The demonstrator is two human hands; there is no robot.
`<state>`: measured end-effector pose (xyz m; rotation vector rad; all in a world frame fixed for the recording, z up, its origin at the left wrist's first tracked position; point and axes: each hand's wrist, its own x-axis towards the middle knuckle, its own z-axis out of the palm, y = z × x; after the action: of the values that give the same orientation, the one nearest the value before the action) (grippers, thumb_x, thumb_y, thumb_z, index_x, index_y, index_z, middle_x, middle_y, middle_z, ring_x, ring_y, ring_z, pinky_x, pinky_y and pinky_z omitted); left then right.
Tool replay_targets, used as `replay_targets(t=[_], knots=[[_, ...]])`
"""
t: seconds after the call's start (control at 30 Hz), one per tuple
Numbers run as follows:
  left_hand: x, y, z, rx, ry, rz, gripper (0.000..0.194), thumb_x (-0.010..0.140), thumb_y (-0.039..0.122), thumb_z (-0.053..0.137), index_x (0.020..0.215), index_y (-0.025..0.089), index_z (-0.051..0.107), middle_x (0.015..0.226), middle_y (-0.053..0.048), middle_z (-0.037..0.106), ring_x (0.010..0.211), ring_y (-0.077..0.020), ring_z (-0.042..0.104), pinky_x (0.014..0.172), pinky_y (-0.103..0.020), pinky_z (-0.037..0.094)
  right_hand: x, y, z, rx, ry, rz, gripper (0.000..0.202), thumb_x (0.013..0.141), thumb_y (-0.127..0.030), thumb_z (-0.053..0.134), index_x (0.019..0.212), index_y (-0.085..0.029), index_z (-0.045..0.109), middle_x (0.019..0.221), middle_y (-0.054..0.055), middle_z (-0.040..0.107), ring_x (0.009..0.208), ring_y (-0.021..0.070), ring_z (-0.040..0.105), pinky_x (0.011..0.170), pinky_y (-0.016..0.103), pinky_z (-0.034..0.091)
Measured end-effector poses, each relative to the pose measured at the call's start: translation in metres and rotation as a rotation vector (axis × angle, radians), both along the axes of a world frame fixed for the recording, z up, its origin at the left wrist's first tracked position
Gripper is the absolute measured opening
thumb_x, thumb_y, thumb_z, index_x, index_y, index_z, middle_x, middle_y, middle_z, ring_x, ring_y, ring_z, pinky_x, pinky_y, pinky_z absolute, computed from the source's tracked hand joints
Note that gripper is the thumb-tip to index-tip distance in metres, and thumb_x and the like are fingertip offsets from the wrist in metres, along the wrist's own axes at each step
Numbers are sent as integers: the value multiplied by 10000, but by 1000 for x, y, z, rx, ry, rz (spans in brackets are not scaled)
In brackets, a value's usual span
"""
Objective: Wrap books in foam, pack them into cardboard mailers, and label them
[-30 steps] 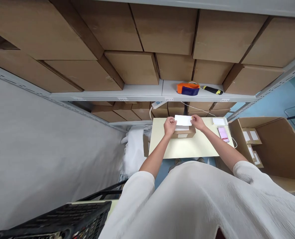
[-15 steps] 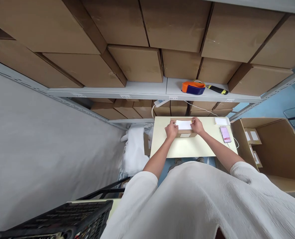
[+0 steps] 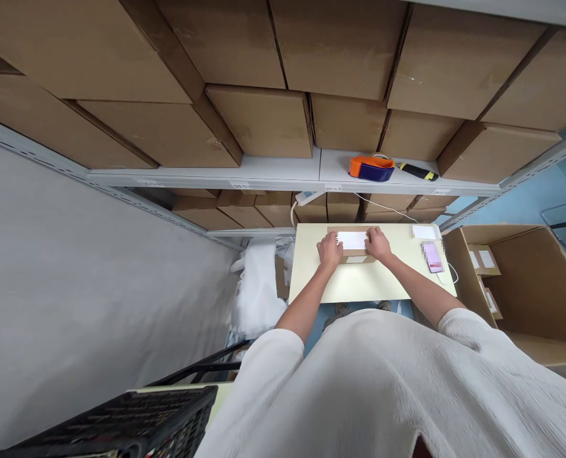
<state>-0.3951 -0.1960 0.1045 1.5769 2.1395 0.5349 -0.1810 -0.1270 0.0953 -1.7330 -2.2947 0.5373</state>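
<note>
A small cardboard box (image 3: 344,252) sits on the pale yellow table (image 3: 354,285), with a white label on its near side. On its top lies a white sheet (image 3: 352,240). The sheet's left end is under the closed fingers of my left hand (image 3: 330,250). At the right end, my right hand (image 3: 377,243) has its fingers closed on the sheet's edge. My fingertips hide both ends of the sheet.
Stacked cartons (image 3: 258,121) fill the shelf above, where an orange and blue tape dispenser (image 3: 371,168) and a cutter (image 3: 417,172) lie. A phone (image 3: 432,257) and white labels (image 3: 426,232) rest on the table's right. A large open carton (image 3: 535,286) stands beyond.
My right hand's fingers have shifted slightly down around the sheet's right edge. The sheet looks flatter on the box, and my left hand has hardly moved.
</note>
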Motion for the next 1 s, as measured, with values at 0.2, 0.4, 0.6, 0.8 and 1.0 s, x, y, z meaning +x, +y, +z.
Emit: replay_targets(t=[0.2,0.4,0.6,0.8,1.0], knots=[[-9,-8,-9,140,86,-441,542,1037,100,432,1529,201,634,1699,-134,557,1609,-289,477,1350,-501,346,1,-17,2,76,-114,279,459,1101,-334,436,1451,-154,672,1523,241,617,1364,402,558,1134,569,471],[-14,-7,-21,26,146,-586,656,1137,340,318,1761,150,385,1857,-114,311,1747,-286,237,1444,-533,131,2,-31,-14,-41,-223,437,822,1137,-654,273,1814,-189,249,1882,165,206,1742,380,156,1377,639,152],[-21,-8,-27,-50,192,-613,799,1124,552,342,1816,166,245,1889,-101,183,1769,-306,124,1447,-556,19,3,-34,-18,-104,-311,424,951,1099,-765,189,1841,-180,87,1902,132,44,1766,363,26,1403,638,28],[-27,-11,-29,-92,186,-526,921,1086,637,376,1828,139,152,1897,-145,104,1775,-333,3,1419,-613,-80,14,-36,-13,-141,-390,297,989,1080,-780,199,1839,-171,24,1901,139,-41,1761,393,-42,1387,683,23],[-27,-12,-32,-105,51,-261,978,1064,690,405,1816,125,137,1895,-207,11,1767,-401,4,1412,-655,70,34,-43,-7,-164,-346,79,969,1090,-743,168,1833,-147,-8,1898,184,11,1744,437,110,1367,694,148]])
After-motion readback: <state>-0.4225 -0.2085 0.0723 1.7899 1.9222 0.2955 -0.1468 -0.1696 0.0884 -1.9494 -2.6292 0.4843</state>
